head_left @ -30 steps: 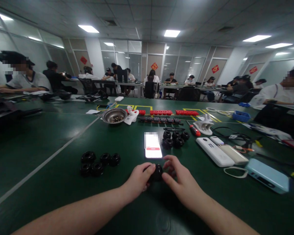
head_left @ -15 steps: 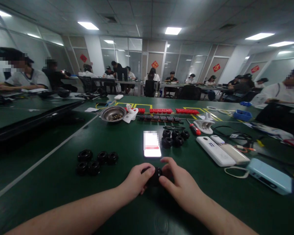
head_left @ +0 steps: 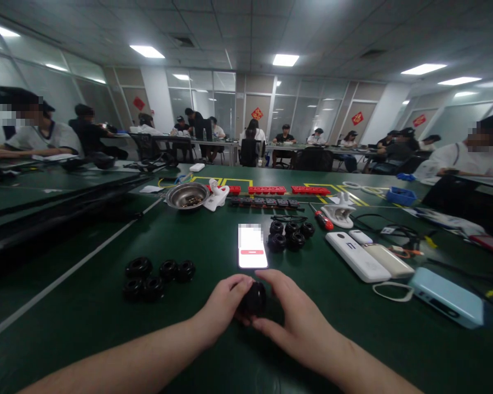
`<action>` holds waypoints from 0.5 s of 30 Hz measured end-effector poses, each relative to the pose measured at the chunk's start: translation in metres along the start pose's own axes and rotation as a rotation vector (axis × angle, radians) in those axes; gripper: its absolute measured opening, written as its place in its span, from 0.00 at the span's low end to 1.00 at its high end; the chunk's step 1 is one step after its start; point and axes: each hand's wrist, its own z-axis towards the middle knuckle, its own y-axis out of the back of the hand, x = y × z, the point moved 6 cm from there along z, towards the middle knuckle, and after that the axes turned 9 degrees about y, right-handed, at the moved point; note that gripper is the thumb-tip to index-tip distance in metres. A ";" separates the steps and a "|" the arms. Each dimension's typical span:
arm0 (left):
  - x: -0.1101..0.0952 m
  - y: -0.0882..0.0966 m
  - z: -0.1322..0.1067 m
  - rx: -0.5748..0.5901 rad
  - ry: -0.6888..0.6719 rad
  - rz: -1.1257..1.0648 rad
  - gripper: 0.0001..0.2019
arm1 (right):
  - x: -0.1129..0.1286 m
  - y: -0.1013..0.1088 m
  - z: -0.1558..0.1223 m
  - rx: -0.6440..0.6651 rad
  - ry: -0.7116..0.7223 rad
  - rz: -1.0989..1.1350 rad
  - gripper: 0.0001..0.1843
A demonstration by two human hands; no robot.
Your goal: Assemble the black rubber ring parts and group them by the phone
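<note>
Both my hands meet low in the middle of the view around one small black rubber wheel (head_left: 253, 299). My left hand (head_left: 222, 306) grips it from the left with curled fingers. My right hand (head_left: 296, 317) cups it from the right, thumb under and fingers curved over. The wheel sits just above the green table (head_left: 86, 328). A lit phone (head_left: 252, 253) lies right beyond the hands. Several more black wheels lie in a group at the left (head_left: 154, 275) and another group (head_left: 290, 234) beside the phone.
A metal bowl (head_left: 188, 195), white clips, red and black part strips (head_left: 267, 190), a red screwdriver (head_left: 322, 219), white power banks (head_left: 355, 256), a blue one (head_left: 446, 295) and cables lie further out. A dark bar (head_left: 66, 210) crosses the left. Other people sit at tables around.
My hands with the wheel have drifted slightly lower and left in view, and the right hand has wrapped further around the wheel. The camera tilted a little.
</note>
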 end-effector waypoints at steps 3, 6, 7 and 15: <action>0.001 0.002 -0.002 -0.042 0.004 0.021 0.17 | -0.010 0.002 -0.003 -0.026 -0.208 0.043 0.20; 0.004 0.001 -0.002 -0.003 -0.042 0.068 0.17 | -0.011 -0.004 -0.005 0.039 -0.279 0.035 0.11; 0.004 0.000 -0.002 0.023 -0.069 0.073 0.18 | -0.011 -0.005 -0.006 0.047 -0.272 0.017 0.10; 0.006 0.001 0.003 0.012 0.002 -0.008 0.19 | 0.002 -0.003 0.000 -0.036 0.032 0.049 0.29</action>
